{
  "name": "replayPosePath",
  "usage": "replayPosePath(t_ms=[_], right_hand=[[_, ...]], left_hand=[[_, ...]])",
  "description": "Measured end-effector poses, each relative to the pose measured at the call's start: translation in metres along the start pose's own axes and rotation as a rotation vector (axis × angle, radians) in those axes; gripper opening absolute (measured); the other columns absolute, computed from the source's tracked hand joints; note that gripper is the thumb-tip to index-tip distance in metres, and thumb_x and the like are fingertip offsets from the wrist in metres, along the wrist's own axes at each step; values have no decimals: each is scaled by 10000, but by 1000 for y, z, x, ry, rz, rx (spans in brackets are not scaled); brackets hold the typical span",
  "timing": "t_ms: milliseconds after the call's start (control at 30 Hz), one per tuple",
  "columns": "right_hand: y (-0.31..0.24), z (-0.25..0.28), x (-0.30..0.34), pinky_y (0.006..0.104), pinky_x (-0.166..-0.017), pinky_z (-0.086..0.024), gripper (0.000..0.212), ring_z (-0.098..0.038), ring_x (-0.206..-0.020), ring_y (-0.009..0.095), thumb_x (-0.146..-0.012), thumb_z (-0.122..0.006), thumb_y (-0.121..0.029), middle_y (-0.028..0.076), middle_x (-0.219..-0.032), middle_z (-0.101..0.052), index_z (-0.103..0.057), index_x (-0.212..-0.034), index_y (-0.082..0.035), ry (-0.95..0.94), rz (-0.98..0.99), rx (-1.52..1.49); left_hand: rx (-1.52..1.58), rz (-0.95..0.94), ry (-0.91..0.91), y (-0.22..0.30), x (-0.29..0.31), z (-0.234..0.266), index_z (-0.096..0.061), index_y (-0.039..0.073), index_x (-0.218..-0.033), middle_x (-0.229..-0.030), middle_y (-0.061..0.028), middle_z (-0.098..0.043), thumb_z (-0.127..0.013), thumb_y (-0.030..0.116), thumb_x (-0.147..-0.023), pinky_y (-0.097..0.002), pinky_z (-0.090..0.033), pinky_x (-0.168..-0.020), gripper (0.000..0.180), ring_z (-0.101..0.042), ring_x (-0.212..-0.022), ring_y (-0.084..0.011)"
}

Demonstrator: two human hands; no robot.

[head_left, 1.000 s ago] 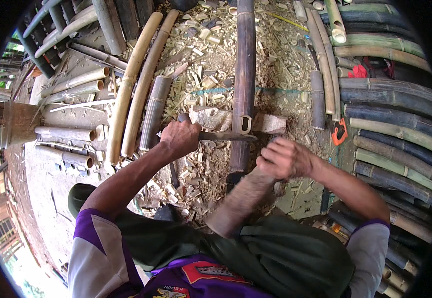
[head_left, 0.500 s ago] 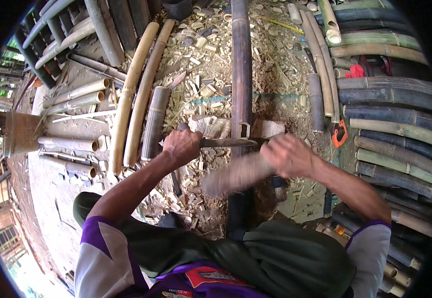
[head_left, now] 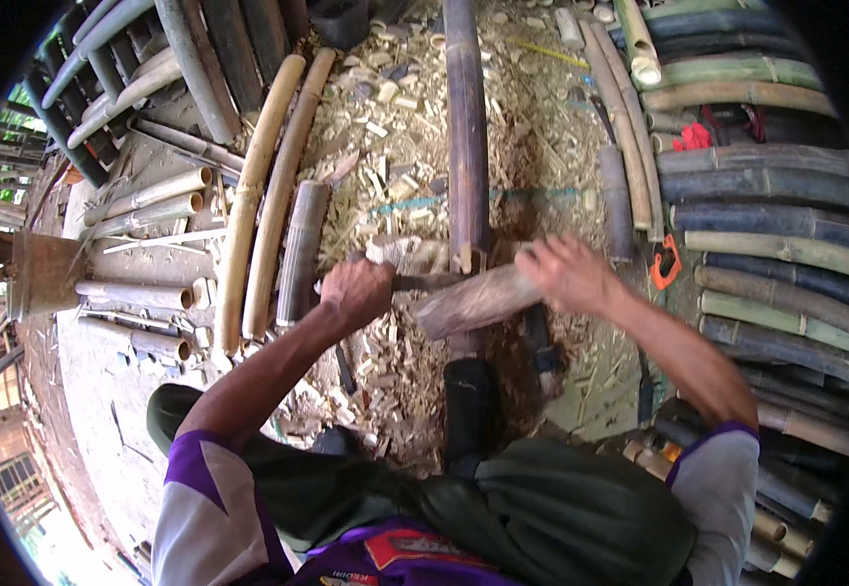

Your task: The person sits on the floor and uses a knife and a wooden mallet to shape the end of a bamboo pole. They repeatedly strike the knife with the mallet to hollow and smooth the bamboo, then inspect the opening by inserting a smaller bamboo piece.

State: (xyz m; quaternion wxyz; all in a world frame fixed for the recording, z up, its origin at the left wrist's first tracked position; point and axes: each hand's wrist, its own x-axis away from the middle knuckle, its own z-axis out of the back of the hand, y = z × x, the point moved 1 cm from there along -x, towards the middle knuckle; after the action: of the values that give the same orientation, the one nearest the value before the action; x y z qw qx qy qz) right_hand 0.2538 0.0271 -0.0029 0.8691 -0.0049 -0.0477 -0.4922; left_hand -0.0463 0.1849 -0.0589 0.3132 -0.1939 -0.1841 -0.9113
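Around the dark bamboo pole point(head_left: 466, 137), shavings point(head_left: 395, 127) and stacked poles point(head_left: 766, 195) crowd.

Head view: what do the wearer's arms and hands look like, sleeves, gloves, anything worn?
Both hands, left hand and right hand, are bare: no gloves, and no rings or watch that I can make out. Forearms are uncovered. Short sleeves, white with purple cuff bands: left sleeve, right sleeve.
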Motion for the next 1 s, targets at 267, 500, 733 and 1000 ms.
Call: replayPosePath(t_ms=[267,500,733,1000], right_hand=[[17,-6,-2,389,-709,-519,372,-652,-811,237,-693,-690,-9,103,-871,-636,-632,-1060,-14,-64,-33,106],[25,-5,-5,405,-707,-560,474,-661,-862,262,-669,-814,-44,144,-926,-660,-607,-1095,-26,123,155,-92],[25,29,11,470,-735,-611,549,-717,-923,333,-687,-881,-107,198,-972,-691,-530,-1105,-50,6,-383,-304],[1,65,21,387,-935,-522,550,-667,-1007,235,-730,-766,-87,123,-1076,-681,-571,-1232,26,491,-827,-940]], left_hand=[[27,3,25,0,-12,-1,-700,57,-1030,-883,-241,-692,-605,198,-936,-503,-588,-696,194,-731,-795,-375],[17,-17,54,-1,-15,-4,-686,56,-1004,-855,-229,-692,-615,178,-935,-493,-578,-652,157,-721,-745,-355],[17,-200,307,-18,5,-23,-576,102,-1159,-937,-178,-645,-648,501,-968,-472,-592,-677,448,-687,-956,-363],[602,-212,172,-57,-48,26,-790,73,-1006,-701,-81,-722,-570,458,-1043,-392,-581,-586,445,-682,-597,-182]])
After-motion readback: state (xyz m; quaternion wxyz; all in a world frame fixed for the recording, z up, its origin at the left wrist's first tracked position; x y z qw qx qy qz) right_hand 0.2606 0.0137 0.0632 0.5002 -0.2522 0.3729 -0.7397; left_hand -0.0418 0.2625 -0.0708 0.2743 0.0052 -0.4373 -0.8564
